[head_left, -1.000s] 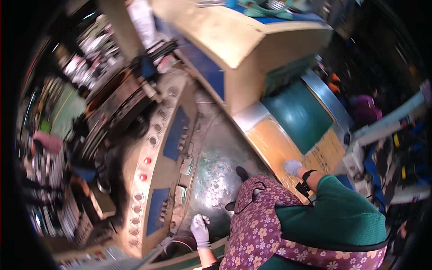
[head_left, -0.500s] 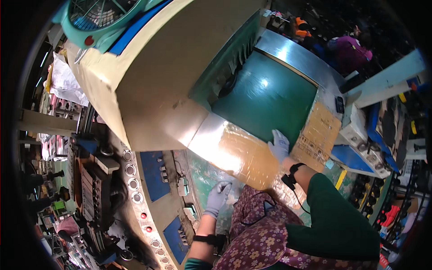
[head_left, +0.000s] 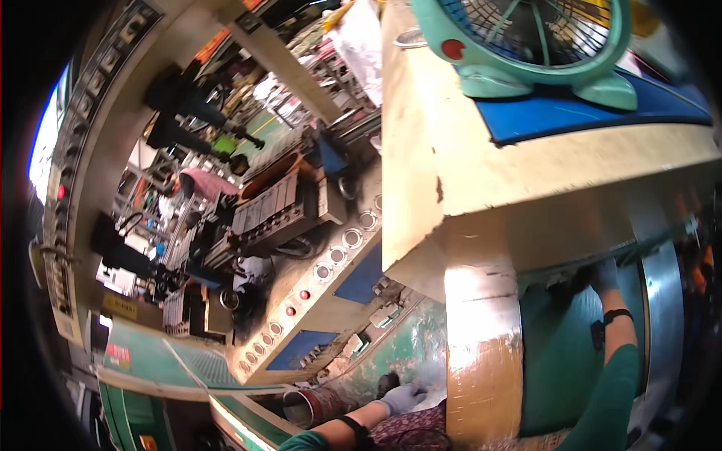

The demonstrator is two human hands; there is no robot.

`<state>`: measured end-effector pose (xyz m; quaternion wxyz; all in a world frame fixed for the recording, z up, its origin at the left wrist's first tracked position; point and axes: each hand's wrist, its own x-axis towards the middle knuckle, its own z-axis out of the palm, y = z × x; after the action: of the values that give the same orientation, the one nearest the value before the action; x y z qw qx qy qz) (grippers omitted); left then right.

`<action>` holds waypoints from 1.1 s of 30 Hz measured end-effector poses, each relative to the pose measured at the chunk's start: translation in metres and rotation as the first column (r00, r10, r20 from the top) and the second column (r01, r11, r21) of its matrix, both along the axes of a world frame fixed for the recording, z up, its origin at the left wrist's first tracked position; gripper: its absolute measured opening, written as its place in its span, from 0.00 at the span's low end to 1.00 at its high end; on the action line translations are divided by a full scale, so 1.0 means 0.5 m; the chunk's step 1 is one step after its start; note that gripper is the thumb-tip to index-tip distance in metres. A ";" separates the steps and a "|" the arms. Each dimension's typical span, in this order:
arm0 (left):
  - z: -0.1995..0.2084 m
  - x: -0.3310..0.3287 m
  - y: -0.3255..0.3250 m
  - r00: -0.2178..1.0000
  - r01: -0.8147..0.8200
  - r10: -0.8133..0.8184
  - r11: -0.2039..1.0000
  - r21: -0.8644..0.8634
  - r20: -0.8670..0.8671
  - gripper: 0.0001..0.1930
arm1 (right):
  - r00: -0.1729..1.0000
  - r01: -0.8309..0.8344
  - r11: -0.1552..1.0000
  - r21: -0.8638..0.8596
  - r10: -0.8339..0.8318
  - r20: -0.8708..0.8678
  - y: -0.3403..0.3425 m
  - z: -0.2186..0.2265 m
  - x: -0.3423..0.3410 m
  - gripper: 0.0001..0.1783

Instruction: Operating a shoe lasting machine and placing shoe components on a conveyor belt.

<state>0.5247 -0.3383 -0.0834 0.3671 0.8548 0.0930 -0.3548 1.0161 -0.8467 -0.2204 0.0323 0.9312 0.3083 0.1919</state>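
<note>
My right hand (head_left: 604, 278), in a pale glove, reaches over the green surface (head_left: 553, 361) to the shaded opening below the cream machine housing (head_left: 541, 173). Dark pieces (head_left: 565, 289) lie beside its fingers; shade hides whether it grips one. My left hand (head_left: 404, 398), also gloved, hangs low near my flowered apron (head_left: 410, 428). Its fingers look curled, and what they hold, if anything, is hidden. A shiny tape-covered cardboard strip (head_left: 485, 353) edges the green surface between my two hands.
A teal fan (head_left: 538, 49) stands on a blue mat atop the housing. At left runs a control panel with round gauges and red buttons (head_left: 304, 295). A reddish bucket (head_left: 312, 406) sits on the floor. Farther off, a person in pink (head_left: 207, 184) is among machines.
The view has swung left, bringing the fan and control panel farther into the picture. My right hand has moved from the near edge of the green surface to the opening under the housing.
</note>
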 end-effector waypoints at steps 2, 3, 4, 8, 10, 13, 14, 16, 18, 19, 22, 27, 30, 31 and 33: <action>0.010 -0.047 0.033 0.973 -0.210 0.218 0.973 0.099 -0.073 0.19 | 0.990 -0.090 0.983 0.161 0.106 -0.091 0.089 -0.001 0.089 0.40; 0.014 -0.075 0.044 0.947 -0.295 0.308 0.946 0.135 -0.088 0.19 | 0.977 -0.092 0.984 0.154 0.119 -0.178 0.141 0.004 0.115 0.41; 0.022 -0.074 0.053 0.931 -0.334 0.350 0.931 0.151 -0.102 0.19 | 0.970 -0.071 0.993 0.094 0.091 -0.227 0.148 0.010 0.125 0.42; -0.009 -0.108 0.062 0.965 -0.246 0.255 0.962 0.120 -0.068 0.18 | 0.934 -0.054 0.996 -0.074 0.024 -0.356 0.146 0.067 0.131 0.46; -0.045 -0.134 0.058 0.962 -0.264 0.268 0.962 0.075 -0.052 0.18 | 0.913 -0.050 0.989 -0.142 -0.012 -0.407 0.139 0.101 0.109 0.48; -0.058 -0.129 0.046 0.954 -0.293 0.293 0.956 0.017 -0.064 0.19 | 0.887 -0.056 0.968 -0.244 -0.064 -0.458 0.116 0.143 0.048 0.51; -0.060 -0.126 0.040 0.945 -0.313 0.313 0.950 0.013 -0.100 0.20 | 0.879 -0.061 0.959 -0.276 -0.080 -0.469 0.098 0.158 0.018 0.52; -0.063 -0.146 0.040 0.938 -0.341 0.339 0.940 -0.010 -0.073 0.20 | 0.834 -0.096 0.940 -0.326 -0.103 -0.541 0.101 0.193 -0.040 0.54; -0.037 -0.183 0.038 0.899 -0.413 0.415 0.910 0.050 -0.138 0.19 | 0.529 0.043 0.934 -0.354 -0.322 -0.786 0.228 0.302 -0.090 0.66; -0.026 -0.171 0.044 0.912 -0.385 0.388 0.921 0.054 -0.134 0.19 | 0.644 0.131 0.955 -0.266 -0.286 -0.709 0.164 0.245 -0.137 0.62; -0.039 -0.188 0.068 0.833 -0.509 0.519 0.855 0.104 -0.191 0.18 | 0.667 0.341 0.875 0.343 0.032 -0.744 0.067 0.202 -0.220 0.57; -0.090 -0.225 0.121 0.779 -0.592 0.598 0.801 0.093 -0.190 0.17 | 0.503 0.396 0.912 0.104 -0.121 -0.856 0.066 0.206 -0.180 0.54; -0.166 -0.224 0.151 0.765 -0.593 0.613 0.790 0.152 -0.200 0.17 | 0.537 0.420 0.908 -0.009 -0.256 -0.804 0.092 0.200 -0.203 0.49; -0.185 -0.221 0.153 0.819 -0.551 0.564 0.825 0.130 -0.106 0.17 | 0.526 0.472 0.881 0.026 -0.258 -0.811 0.076 0.199 -0.234 0.48; -0.204 -0.220 0.161 0.901 -0.432 0.430 0.901 0.035 0.056 0.18 | 0.495 0.615 0.787 0.053 -0.333 -0.803 0.060 0.198 -0.321 0.44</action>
<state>0.4147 -0.2579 -0.1854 0.4187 0.8294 0.2792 -0.2426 0.8555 -0.8167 -0.1213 -0.2049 0.9613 -0.0180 -0.1833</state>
